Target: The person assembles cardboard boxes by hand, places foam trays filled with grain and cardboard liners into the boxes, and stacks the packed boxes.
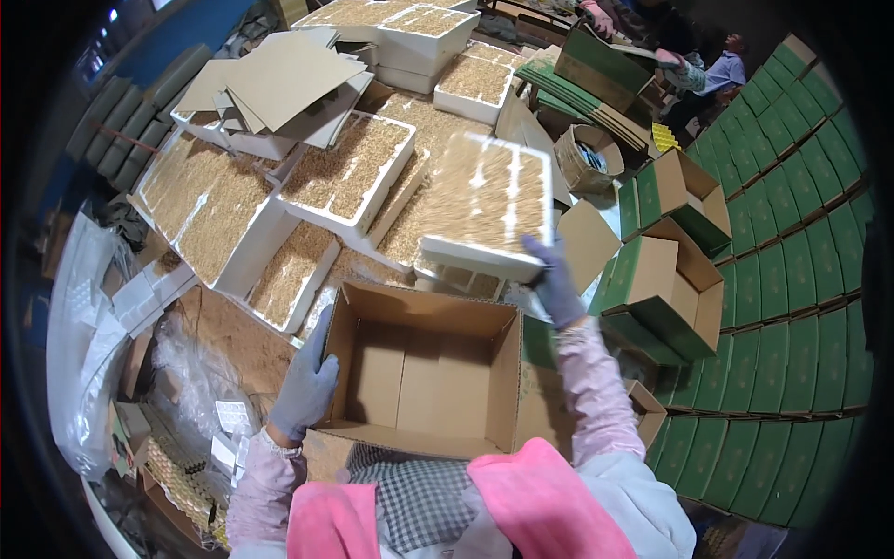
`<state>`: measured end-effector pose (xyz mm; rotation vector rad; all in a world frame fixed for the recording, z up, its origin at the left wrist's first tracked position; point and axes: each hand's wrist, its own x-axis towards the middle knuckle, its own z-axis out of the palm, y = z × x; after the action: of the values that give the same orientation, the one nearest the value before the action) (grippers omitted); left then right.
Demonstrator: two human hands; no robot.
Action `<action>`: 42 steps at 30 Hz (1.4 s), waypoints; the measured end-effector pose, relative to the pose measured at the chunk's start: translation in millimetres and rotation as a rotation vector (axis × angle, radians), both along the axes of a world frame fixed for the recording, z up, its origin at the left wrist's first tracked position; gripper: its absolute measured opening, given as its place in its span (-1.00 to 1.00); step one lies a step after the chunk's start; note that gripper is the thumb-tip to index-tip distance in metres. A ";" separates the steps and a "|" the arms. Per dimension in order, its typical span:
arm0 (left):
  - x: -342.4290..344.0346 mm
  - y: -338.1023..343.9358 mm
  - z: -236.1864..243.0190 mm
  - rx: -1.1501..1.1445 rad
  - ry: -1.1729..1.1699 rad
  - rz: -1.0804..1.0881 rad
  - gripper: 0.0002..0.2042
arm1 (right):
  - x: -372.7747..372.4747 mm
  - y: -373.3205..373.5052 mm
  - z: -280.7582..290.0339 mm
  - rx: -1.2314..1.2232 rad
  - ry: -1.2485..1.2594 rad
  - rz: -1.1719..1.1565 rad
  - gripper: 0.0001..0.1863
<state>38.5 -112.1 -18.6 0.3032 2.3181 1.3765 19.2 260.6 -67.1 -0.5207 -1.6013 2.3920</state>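
Note:
An open, empty cardboard box (419,373) lies just before me, its opening facing up. My left hand (305,382), in a grey glove, grips the box's left side. My gloved right hand (554,275) holds the right front corner of a white foam tray (484,200) filled with pale tan, chip-like material; the tray is raised over the far right of the box and blurred. Similar filled foam trays (345,172) are piled beyond and to the left.
Flat cardboard sheets (289,79) lie on the far trays. Green cartons (782,363) are stacked along the right, beside open boxes (670,289). A round bin (587,154) stands behind. Clear plastic (93,335) lies at left. Co-workers (712,74) are at the back right.

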 end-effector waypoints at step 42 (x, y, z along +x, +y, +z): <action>-390.0 -12.6 44.8 -0.656 1.317 -0.194 -0.56 | 190.2 -4.3 74.8 1.256 -0.289 -0.444 -0.80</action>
<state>-351.5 -124.6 26.2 1.4829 3.3690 0.1207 209.4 256.3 7.7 -0.7911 -2.3388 0.7231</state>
